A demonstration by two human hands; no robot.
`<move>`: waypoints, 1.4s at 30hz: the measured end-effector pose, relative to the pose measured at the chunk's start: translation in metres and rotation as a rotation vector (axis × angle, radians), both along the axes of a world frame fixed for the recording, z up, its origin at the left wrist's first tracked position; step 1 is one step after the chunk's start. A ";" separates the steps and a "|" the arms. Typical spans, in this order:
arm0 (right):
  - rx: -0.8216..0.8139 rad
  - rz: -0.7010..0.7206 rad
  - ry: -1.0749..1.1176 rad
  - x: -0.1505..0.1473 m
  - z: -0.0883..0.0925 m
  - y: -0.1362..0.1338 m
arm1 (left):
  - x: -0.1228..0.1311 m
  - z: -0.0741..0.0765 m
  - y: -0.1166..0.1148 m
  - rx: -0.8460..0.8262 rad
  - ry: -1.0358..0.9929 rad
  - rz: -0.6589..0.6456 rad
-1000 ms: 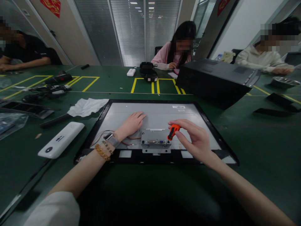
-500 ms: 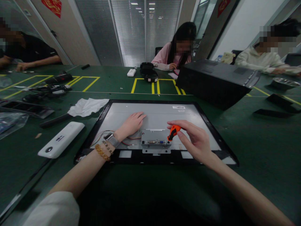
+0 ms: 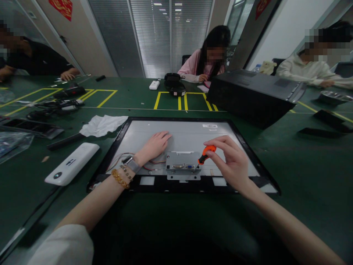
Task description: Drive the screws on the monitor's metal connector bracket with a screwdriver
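Observation:
A monitor panel [image 3: 187,134] with a black frame and grey metal back lies flat on the green table. On its near middle stands a metal bracket [image 3: 176,159] with video ports. My right hand [image 3: 233,158] pinches the orange and black handle of a screwdriver [image 3: 207,153] between thumb and fingers. The screwdriver is tilted, its shaft pointing down at the bracket's right side; I cannot tell if the tip sits on a screw. My left hand [image 3: 156,145] rests flat on the panel's back, fingers stretched out, left of the bracket. Thin wires [image 3: 154,162] run beneath its wrist.
To the left lie a white device [image 3: 73,163] with a cable, a crumpled white cloth [image 3: 102,125] and several tangled black cables [image 3: 60,105]. A large black case [image 3: 253,94] stands behind the panel at right. Three people sit around the table.
My right hand has shifted slightly right, and the screwdriver leans more to the right. My left hand has stayed still. At far left, a person's hand has moved right.

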State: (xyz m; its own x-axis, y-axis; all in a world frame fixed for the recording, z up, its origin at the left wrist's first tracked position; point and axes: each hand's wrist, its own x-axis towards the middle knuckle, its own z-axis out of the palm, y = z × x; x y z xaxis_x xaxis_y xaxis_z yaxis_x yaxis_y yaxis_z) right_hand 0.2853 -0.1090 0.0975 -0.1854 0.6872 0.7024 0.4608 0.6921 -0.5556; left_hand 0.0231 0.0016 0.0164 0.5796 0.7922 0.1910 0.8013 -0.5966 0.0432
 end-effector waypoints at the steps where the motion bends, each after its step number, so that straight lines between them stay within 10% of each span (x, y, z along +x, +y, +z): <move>1: -0.005 0.007 -0.001 0.000 0.000 0.000 | 0.000 0.000 0.000 0.001 0.002 0.001; 42: -0.022 0.172 0.003 0.001 0.001 -0.005 | 0.000 -0.002 0.002 -0.002 -0.001 -0.006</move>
